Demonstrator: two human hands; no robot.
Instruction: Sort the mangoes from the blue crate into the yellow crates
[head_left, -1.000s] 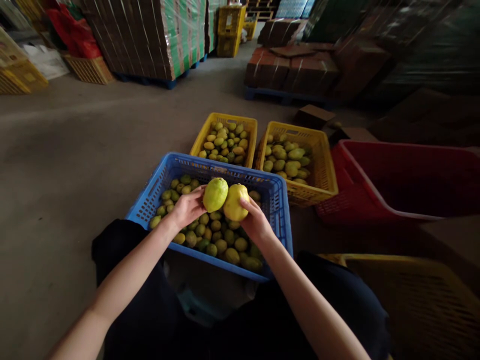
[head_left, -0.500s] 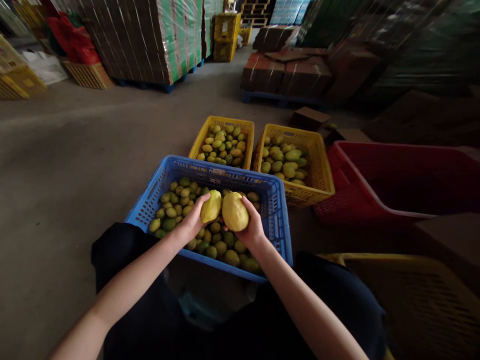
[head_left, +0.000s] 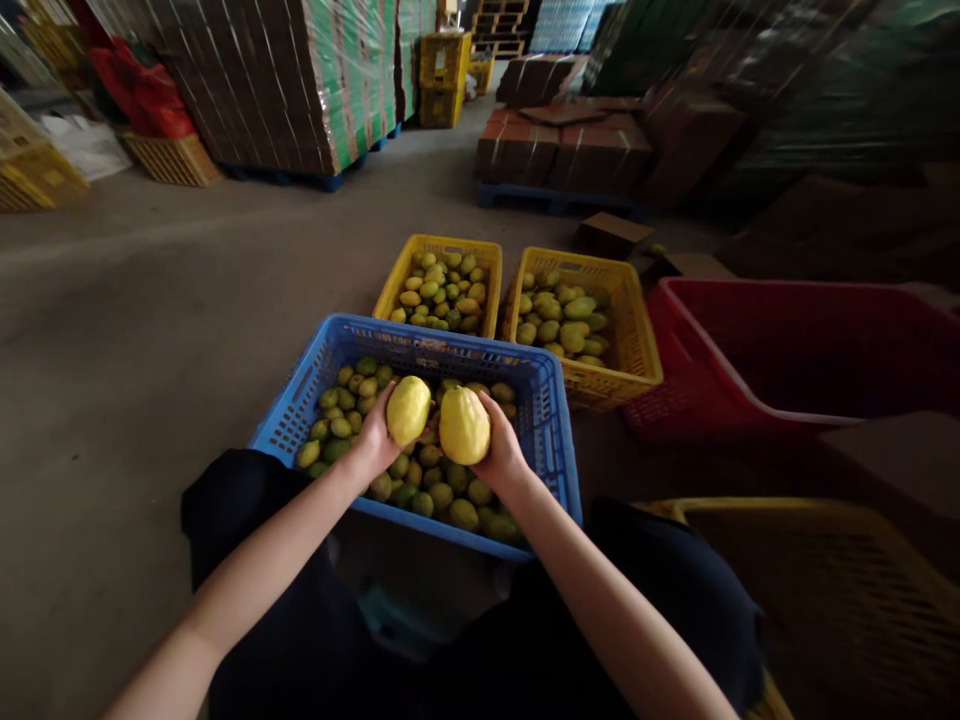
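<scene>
My left hand [head_left: 377, 437] is closed around an oval yellow fruit [head_left: 409, 411] with a smooth, slightly ribbed skin. In my right hand [head_left: 506, 452] is a larger, pear-shaped yellow fruit [head_left: 464, 427], its narrower end up. The two fruits are held side by side with a small gap between them. Both hands are over a blue plastic crate [head_left: 491, 352], which holds many green and yellow fruits [head_left: 435, 485] of a similar kind. Some of those lie hidden under my hands. I cannot tell the exact kind of fruit.
Two yellow crates [head_left: 495, 262] [head_left: 637, 335] of fruit stand beyond the blue one. A red bin [head_left: 660, 400] is at the right, with another yellow crate [head_left: 750, 512] by my right knee. Wrapped stacks [head_left: 262, 90] and cardboard bundles [head_left: 562, 150] on pallets stand farther back.
My hands have moved slightly apart. The left fruit has shifted left and turned, and the right fruit has rolled more upright. The view has shifted a little.
</scene>
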